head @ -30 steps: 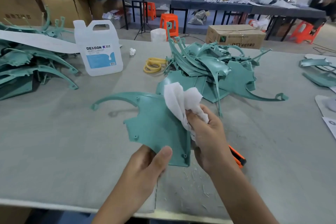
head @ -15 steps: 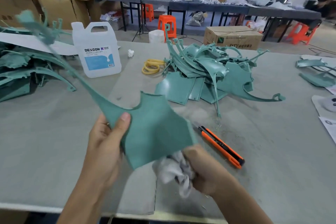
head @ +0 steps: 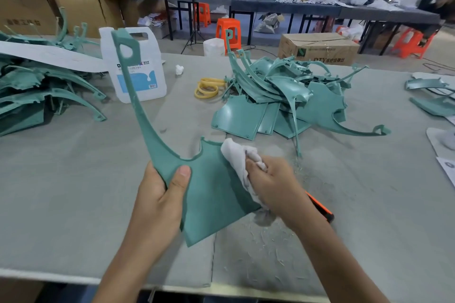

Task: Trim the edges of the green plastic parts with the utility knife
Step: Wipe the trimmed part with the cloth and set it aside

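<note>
We hold one green plastic part (head: 211, 192) just above the table (head: 61, 192), near its front edge. The flat panel faces us, and its long curved arm rises to the upper left, so the looped tip shows in front of the white jug (head: 145, 76). Our left hand (head: 157, 202) grips the panel's left edge, with the thumb pressed on the front face and the fingers curled behind. Our right hand (head: 273, 179) is closed around a bunched white cloth (head: 236, 155), which lies against the panel's right edge.

The utility knife (head: 322, 209) lies on the table under our right wrist. Neither hand touches it, and only its orange and black end shows. Pale shavings (head: 270, 241) are scattered on the felt below the part.

Farther back lies a heap of green parts (head: 283, 96), with yellow bands (head: 206, 88) just beside it on the left. A second heap (head: 29, 91) sits at the far left under a white strip. Beyond the table stand a cardboard box (head: 317, 48) and an orange stool (head: 227, 29).
</note>
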